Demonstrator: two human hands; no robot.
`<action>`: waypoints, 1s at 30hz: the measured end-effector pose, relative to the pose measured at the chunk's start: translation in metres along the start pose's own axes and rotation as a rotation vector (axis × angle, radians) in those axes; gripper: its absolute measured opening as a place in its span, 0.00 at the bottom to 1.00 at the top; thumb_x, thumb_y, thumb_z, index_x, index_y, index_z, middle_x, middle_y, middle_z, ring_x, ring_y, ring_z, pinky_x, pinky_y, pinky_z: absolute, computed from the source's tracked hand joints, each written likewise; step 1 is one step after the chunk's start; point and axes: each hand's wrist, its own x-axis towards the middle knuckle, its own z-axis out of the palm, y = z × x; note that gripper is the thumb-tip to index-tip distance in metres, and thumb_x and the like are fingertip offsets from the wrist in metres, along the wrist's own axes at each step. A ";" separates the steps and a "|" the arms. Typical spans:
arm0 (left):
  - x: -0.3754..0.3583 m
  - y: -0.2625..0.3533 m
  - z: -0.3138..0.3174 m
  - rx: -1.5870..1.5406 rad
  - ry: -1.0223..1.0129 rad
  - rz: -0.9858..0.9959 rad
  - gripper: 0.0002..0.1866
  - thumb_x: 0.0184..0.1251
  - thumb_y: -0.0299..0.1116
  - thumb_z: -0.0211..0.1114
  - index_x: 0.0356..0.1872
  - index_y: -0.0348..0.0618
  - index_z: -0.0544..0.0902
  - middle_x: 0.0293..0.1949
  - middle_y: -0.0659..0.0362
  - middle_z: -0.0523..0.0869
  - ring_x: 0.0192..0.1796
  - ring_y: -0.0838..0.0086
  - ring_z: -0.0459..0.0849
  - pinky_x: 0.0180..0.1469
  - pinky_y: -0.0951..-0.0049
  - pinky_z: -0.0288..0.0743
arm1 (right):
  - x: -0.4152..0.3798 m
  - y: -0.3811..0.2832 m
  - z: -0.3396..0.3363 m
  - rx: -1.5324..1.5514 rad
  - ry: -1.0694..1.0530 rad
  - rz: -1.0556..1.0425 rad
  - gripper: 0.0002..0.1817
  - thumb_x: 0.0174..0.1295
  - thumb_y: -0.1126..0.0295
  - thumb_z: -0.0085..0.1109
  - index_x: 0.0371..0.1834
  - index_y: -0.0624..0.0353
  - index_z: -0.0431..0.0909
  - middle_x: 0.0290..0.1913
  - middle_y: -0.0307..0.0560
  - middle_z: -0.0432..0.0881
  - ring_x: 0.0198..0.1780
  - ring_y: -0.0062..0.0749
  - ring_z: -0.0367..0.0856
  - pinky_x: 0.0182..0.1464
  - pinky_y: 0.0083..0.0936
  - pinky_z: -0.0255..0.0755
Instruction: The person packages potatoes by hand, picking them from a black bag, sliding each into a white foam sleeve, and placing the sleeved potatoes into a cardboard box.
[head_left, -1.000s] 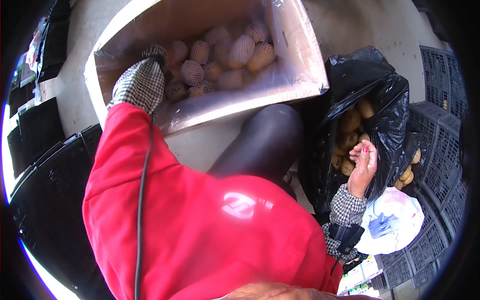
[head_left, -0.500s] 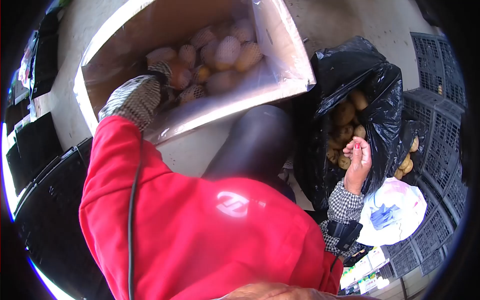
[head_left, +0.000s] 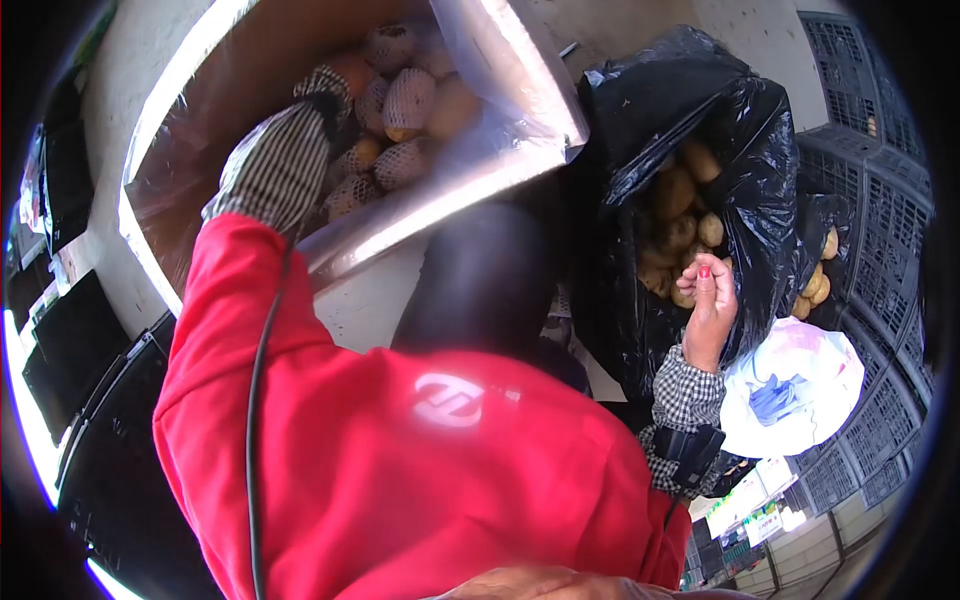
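Note:
My left hand [head_left: 351, 73] reaches into an open cardboard box [head_left: 205, 60], among orange-yellow fruits [head_left: 408, 100] in white foam nets. Its fingers are hidden, and a striped sleeve with a black band covers the wrist. My right hand [head_left: 708, 300] hovers over the near side of an open black plastic bag [head_left: 740, 170] holding brownish potatoes [head_left: 675, 195]. Its fingers are curled in with the thumb, red-nailed, lying against them, and nothing shows in them.
Clear plastic film [head_left: 490, 85] lines the box's right wall. Beside my right wrist stands a white plastic bag [head_left: 800, 390] with something blue in it. More potatoes [head_left: 815, 285] lie behind the black bag. Grey plastic crates [head_left: 880, 250] line the right side; a black cable [head_left: 258, 400] runs down my left sleeve.
My left arm has stretched farther into the box. The view has shifted, so the box and bags sit higher and more to the left. My right hand keeps its curled pose.

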 end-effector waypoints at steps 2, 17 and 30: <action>-0.019 0.030 0.003 -0.095 0.037 -0.061 0.30 0.55 0.39 0.56 0.57 0.34 0.61 0.56 0.40 0.65 0.59 0.55 0.65 0.60 0.64 0.60 | 0.001 0.006 -0.003 0.042 0.030 0.020 0.09 0.63 0.69 0.46 0.41 0.61 0.72 0.30 0.38 0.74 0.30 0.18 0.72 0.34 0.13 0.66; -0.022 0.115 0.077 -0.055 -0.086 0.480 0.31 0.56 0.46 0.57 0.58 0.42 0.62 0.50 0.44 0.73 0.52 0.63 0.73 0.52 0.68 0.67 | -0.009 0.029 -0.054 0.049 0.186 -0.034 0.11 0.62 0.67 0.45 0.42 0.63 0.71 0.30 0.39 0.74 0.30 0.19 0.73 0.34 0.14 0.66; -0.092 0.127 -0.124 -0.965 -0.587 0.446 0.13 0.61 0.39 0.54 0.35 0.39 0.77 0.26 0.61 0.77 0.25 0.82 0.74 0.27 0.83 0.67 | -0.066 0.097 -0.188 -0.111 0.615 -0.125 0.11 0.62 0.68 0.48 0.42 0.62 0.73 0.30 0.36 0.75 0.30 0.16 0.71 0.34 0.13 0.66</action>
